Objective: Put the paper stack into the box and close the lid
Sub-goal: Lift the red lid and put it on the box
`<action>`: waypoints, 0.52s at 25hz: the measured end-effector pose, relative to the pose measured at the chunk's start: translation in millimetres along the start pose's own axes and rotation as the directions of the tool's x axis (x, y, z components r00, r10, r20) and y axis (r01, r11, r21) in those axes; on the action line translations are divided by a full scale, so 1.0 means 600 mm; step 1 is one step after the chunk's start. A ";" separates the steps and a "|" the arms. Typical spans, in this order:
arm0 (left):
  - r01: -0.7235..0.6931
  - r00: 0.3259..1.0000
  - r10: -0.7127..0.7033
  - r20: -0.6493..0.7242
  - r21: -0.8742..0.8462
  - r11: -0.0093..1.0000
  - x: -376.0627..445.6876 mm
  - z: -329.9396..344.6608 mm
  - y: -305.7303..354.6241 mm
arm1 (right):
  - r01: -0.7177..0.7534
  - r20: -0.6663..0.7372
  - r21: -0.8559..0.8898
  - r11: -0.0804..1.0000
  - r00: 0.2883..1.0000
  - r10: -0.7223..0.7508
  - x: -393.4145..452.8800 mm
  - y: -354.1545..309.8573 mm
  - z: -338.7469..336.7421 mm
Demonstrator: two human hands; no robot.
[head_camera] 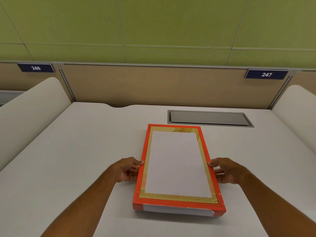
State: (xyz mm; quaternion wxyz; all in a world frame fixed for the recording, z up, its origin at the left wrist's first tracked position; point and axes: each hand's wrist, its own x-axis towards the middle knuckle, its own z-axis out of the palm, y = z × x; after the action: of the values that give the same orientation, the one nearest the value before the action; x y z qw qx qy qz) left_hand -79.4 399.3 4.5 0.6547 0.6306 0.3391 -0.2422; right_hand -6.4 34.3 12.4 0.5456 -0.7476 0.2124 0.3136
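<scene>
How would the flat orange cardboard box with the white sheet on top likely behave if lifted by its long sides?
The flat orange cardboard box looks shallow and broad, so probably stiff enough and unlikely to tip. The left hand and right hand touch opposite sides, suggesting two-handed support suits it. The loose-looking white sheet might slide if tilted.

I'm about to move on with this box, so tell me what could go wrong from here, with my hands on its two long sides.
1. The white paper appears to lie loose on top of the red box; tilting could slide it off.
2. The left hand and right hand touch only the side edges, so a lift may slip.
3. The near right corner looks torn and may split further.
</scene>
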 end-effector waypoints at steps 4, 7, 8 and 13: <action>-0.086 0.989 0.092 -0.115 0.052 0.995 0.008 0.005 0.014 | 0.011 -0.079 -0.044 0.999 0.997 -0.015 0.005 -0.017 -0.011; -0.177 0.946 0.206 -0.249 0.133 0.975 0.021 0.016 0.031 | 0.062 -0.124 -0.014 0.998 0.990 -0.064 0.010 -0.028 -0.012; -0.191 0.934 0.227 -0.276 0.153 0.970 0.024 0.021 0.036 | 0.068 -0.122 -0.021 0.997 0.990 -0.070 0.011 -0.030 -0.011; -0.167 0.913 0.225 -0.339 0.191 0.967 0.033 0.030 0.043 | 0.051 -0.152 -0.033 0.998 0.987 -0.055 0.015 -0.034 -0.005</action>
State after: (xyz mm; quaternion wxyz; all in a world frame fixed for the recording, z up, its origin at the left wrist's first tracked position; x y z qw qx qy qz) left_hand -44.6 386.0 6.2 0.5508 0.7449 0.3674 -0.0822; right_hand 14.1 38.2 20.6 0.5250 -0.7826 0.2290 0.2439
